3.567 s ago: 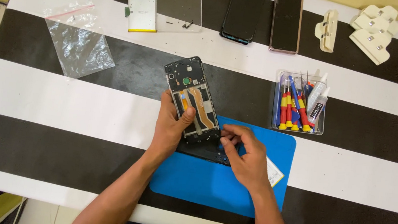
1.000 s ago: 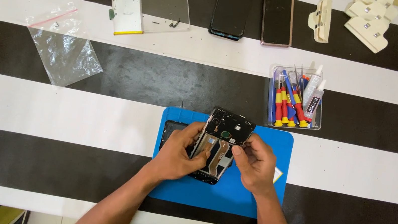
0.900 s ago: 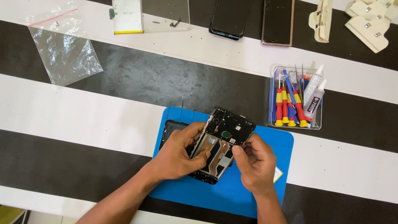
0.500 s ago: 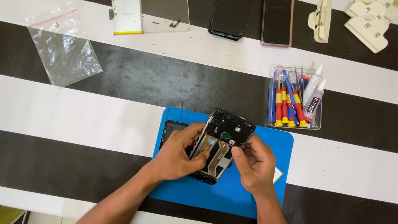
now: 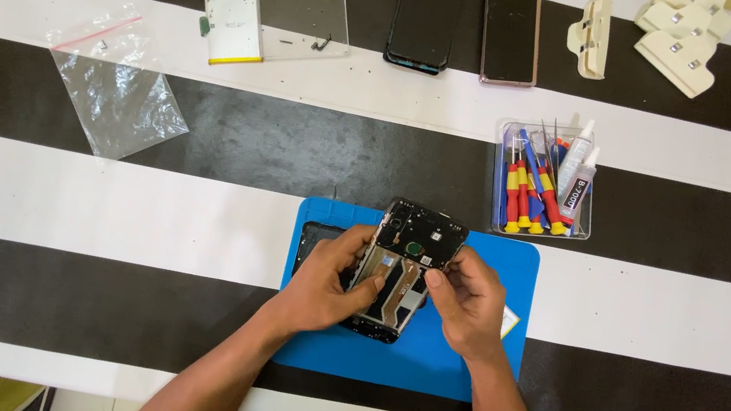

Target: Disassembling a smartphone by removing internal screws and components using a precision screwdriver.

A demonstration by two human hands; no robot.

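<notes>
An opened phone body [image 5: 407, 257] with its black frame and exposed inner parts is held over a blue work mat [image 5: 505, 278]. My left hand [image 5: 327, 277] grips its left side, thumb across the middle. Its right side is held by my right hand [image 5: 464, 299], with the fingertips near the centre of the frame. A second dark phone part [image 5: 314, 234] lies on the mat under my left hand, mostly hidden.
A clear tray of screwdrivers and glue bottles [image 5: 543, 181] stands right of the mat. At the far edge lie two dark phones [image 5: 430, 11], a clear lid [image 5: 302, 12], a flat battery [image 5: 231, 25] and cream plastic clips [image 5: 680, 38]. A clear zip bag [image 5: 112, 89] lies left.
The phone body moved from the striped cloth onto the blue mat since the earliest frame. Over the last second both hands stay on it with only slight finger shifts.
</notes>
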